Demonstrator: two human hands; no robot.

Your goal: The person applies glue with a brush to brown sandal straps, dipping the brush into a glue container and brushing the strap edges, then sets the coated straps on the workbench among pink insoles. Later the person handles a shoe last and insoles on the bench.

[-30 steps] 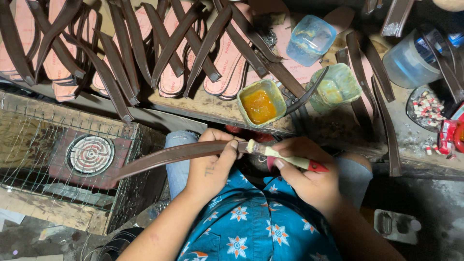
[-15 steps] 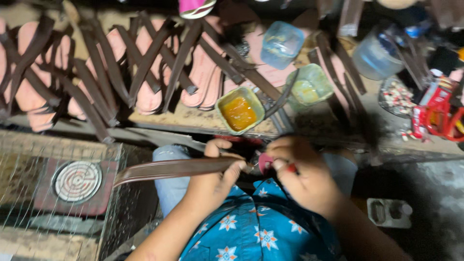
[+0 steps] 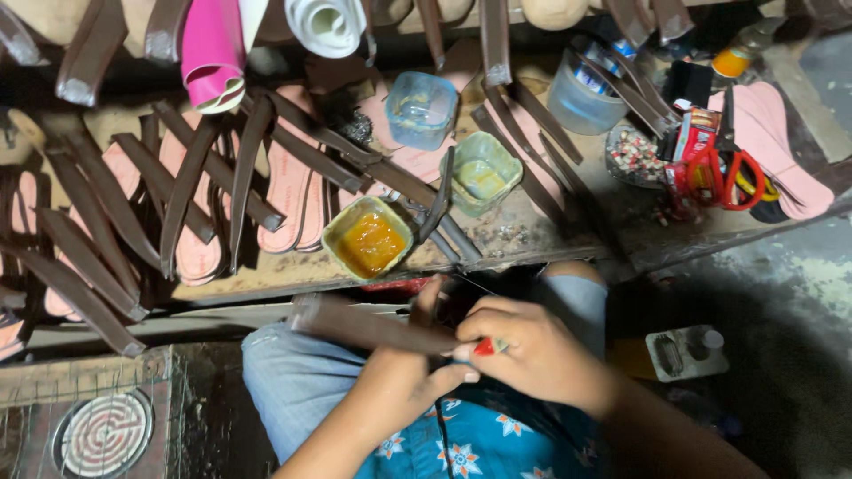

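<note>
A long brown leather strap point(image 3: 373, 325) lies across the person's lap, flat and dull, its left end squared off and reaching out past the knee. The left hand point(image 3: 410, 383) curls around it from below, thumb pressed on top. The right hand point(image 3: 532, 350) pinches a small red-handled tool point(image 3: 485, 346) against the strap's right end, fingers bunched tight.

Just beyond the hands, on the workbench point(image 3: 532, 239) edge, sits a square green tub of orange glue point(image 3: 368, 239). Farther right stands a second green tub point(image 3: 482, 173) with pale contents, and behind it a clear blue tub point(image 3: 421, 108). A rolled pink sheet point(image 3: 213, 49) hangs at the far left, a white roll point(image 3: 327, 22) beside it. At the far right, red-handled scissors point(image 3: 723, 173) lie beside a red packet point(image 3: 697, 133). A small grey box point(image 3: 685, 352) rests on the floor at near right.
</note>
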